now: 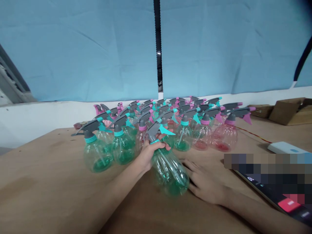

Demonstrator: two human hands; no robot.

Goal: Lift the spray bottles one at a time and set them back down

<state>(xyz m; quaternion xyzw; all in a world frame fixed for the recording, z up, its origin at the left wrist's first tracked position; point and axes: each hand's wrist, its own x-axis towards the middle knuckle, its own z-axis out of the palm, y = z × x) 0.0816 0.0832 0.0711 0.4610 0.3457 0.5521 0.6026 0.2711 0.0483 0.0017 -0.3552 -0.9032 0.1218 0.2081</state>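
Observation:
My left hand (149,152) is wrapped round the neck of a clear green spray bottle (170,172), just below its grey head and turquoise trigger. The bottle tilts, its base toward me on the right. My right hand (203,180) lies low beside that base with fingers stretched out; the fingertips are partly behind the bottle, and I cannot tell whether they touch it. Past my hands stand several more spray bottles: green ones with turquoise collars (124,146) nearest on the left, and pink ones with pink collars (225,135) on the right.
A tablet-like device (270,191), partly blurred out, lies at the right edge of the wooden table (44,175). Behind it are a white box-shaped device (287,148) with a thin cable and open cardboard boxes (287,112). A blue sheet (97,48) covers the wall.

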